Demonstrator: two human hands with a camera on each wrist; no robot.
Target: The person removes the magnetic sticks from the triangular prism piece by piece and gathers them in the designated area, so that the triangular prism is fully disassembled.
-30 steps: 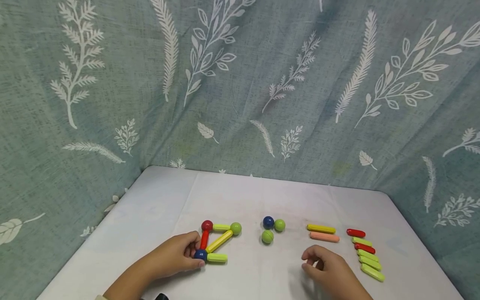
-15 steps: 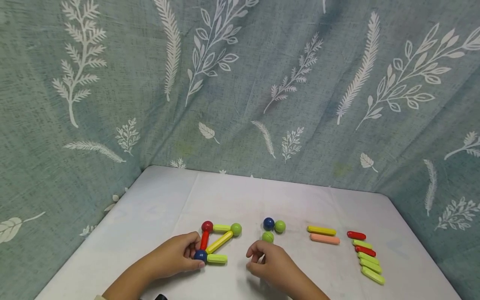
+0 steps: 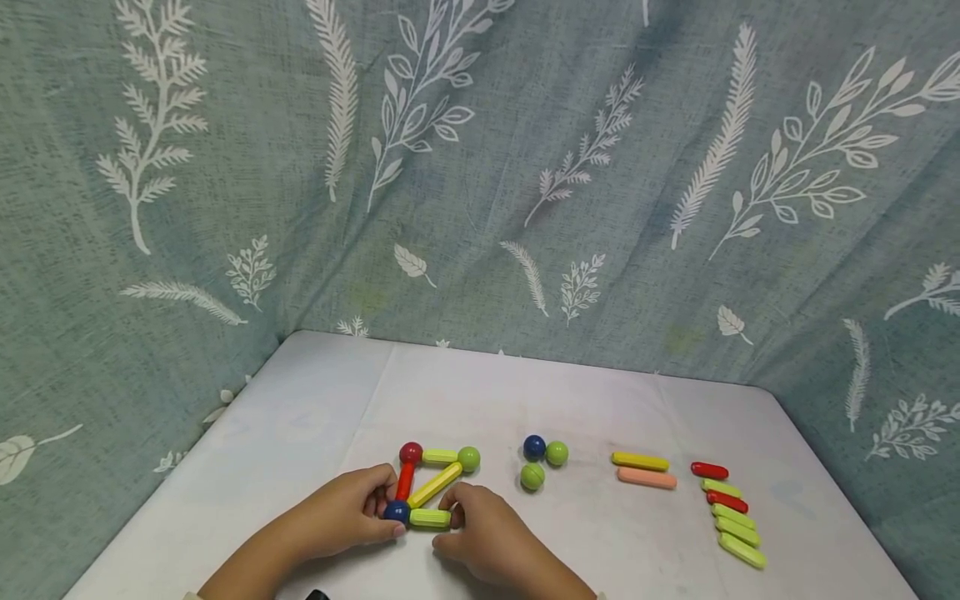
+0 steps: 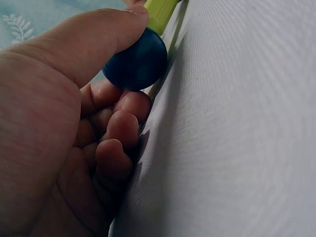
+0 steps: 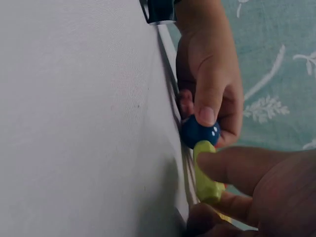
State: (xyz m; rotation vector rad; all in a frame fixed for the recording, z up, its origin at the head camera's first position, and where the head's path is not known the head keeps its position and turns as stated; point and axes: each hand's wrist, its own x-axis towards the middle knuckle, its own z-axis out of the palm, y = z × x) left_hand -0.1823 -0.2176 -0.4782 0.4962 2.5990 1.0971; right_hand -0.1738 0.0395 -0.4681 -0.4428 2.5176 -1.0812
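My left hand [image 3: 352, 508] pinches a dark blue ball [image 4: 136, 61] between thumb and fingers at the near corner of a flat toy frame. From that ball run a red rod [image 3: 405, 481], a yellow rod [image 3: 435, 486] and a short light green rod [image 5: 205, 175]. A red ball [image 3: 411, 452] and a green ball [image 3: 468, 458] form the far corners, joined by another green rod [image 3: 439, 457]. My right hand [image 3: 491, 533] has its thumb and curled index finger around the free end of the near green rod, and in the right wrist view the thumb overlaps it.
Loose balls lie mid-table: one blue ball [image 3: 535, 447] and two green balls [image 3: 532, 476]. Farther right are a yellow rod [image 3: 640, 461], an orange rod [image 3: 647, 477] and a column of short red and green rods [image 3: 735, 529]. A patterned curtain [image 3: 480, 208] surrounds the white table [image 3: 600, 400].
My right hand has swept left across the table, past the loose balls, to the near green rod's free end. My left hand stays at the blue ball.
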